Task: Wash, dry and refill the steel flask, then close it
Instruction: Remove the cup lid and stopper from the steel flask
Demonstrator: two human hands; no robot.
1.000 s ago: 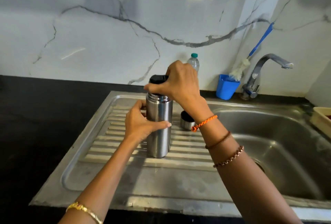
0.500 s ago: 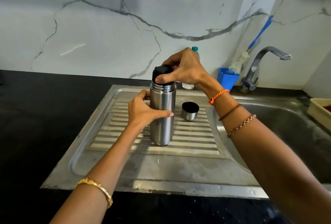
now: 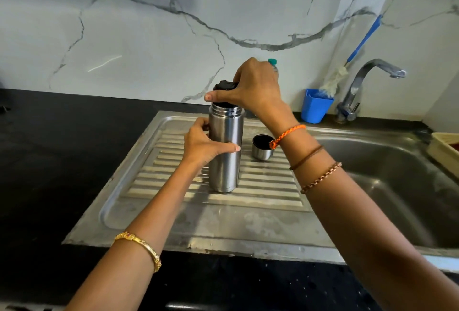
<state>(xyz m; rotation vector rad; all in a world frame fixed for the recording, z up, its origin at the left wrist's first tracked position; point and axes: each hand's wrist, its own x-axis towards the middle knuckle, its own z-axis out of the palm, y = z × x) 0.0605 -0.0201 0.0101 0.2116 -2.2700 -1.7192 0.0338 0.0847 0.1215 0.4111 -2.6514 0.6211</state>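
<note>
standing upright, flask (image 3: 225,151) wrapped by left fingers (image 3: 229,147), right fingers (image 3: 211,97) gripping stopper (image 3: 224,86)

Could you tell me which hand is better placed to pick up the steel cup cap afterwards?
Probably the right hand: it is on the black stopper, and the cup cap stands on its side of the flask, which the left hand steadies.

We see a blue cup (image 3: 316,107) holding a blue-handled bottle brush (image 3: 347,62) beside the chrome tap (image 3: 367,82). We've got a plastic bottle's green cap (image 3: 272,61) against the marble wall (image 3: 149,37), cream tray (image 3: 444,149) far right.
</note>
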